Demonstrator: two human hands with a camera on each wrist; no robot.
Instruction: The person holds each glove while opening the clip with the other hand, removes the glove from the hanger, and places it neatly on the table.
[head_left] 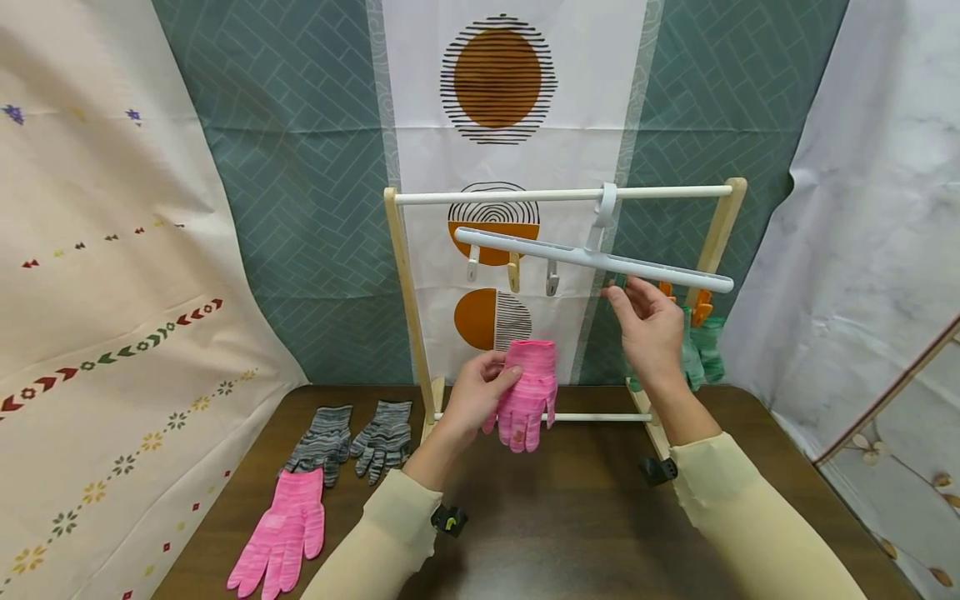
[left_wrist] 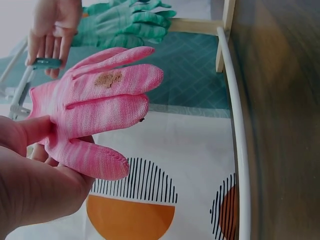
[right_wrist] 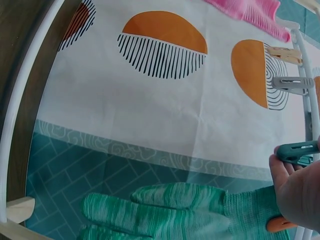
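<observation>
My left hand (head_left: pixel 474 396) pinches a pink knit glove (head_left: pixel 531 396) near its cuff, between thumb and fingers, in front of the rack. Its fingers point downward, and one bears a brown patch (left_wrist: pixel 108 78). Under the white hanger (head_left: pixel 540 247), my right hand (head_left: pixel 654 333) pinches a teal clothespin (right_wrist: pixel 297 151). The hanger tilts lower on its right side. Green gloves (right_wrist: pixel 175 212) hang beside the right hand, and an orange clothespin (head_left: pixel 702 308) grips one at the hanger's right end. The pink glove and the teal clothespin are apart.
A wooden rack with a white top rail (head_left: pixel 495 197) holds the hanger. White (head_left: pixel 472 263), beige (head_left: pixel 513 272) and grey (head_left: pixel 552 278) clothespins dangle from its left half. Two grey striped gloves (head_left: pixel 382 433) and another pink glove (head_left: pixel 283 529) lie at the table's left.
</observation>
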